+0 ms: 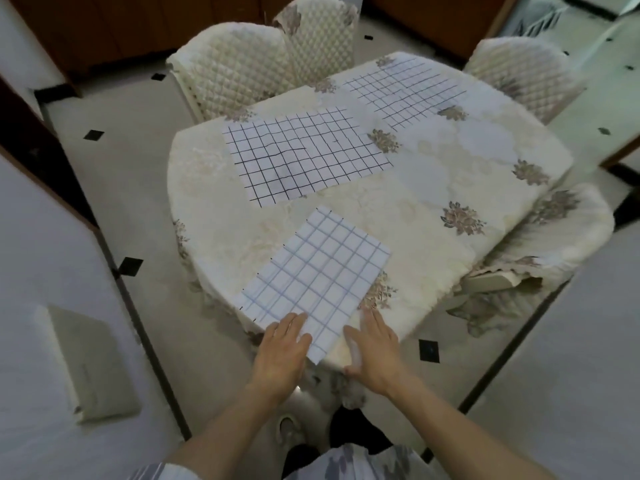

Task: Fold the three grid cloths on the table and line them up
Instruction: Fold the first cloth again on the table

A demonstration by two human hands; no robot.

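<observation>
A thin white cloth with a pale blue grid [318, 271], folded into a smooth rectangle, lies slantwise at the near edge of the cream floral-draped table [433, 174]. The left hand [284, 344] presses flat and straight-fingered on its near corner; the right hand [375, 344], flat and holding nothing, rests just beside it. A black-gridded white cloth [304, 154] lies spread toward the left edge, and a second black-gridded cloth [405, 88] lies at the far edge.

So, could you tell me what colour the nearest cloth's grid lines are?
The nearest cloth has pale blue-grey lines on white; head view.

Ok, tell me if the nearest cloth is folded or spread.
Folded: the nearest cloth is a narrow strip, about half as wide as the middle cloth.
</observation>
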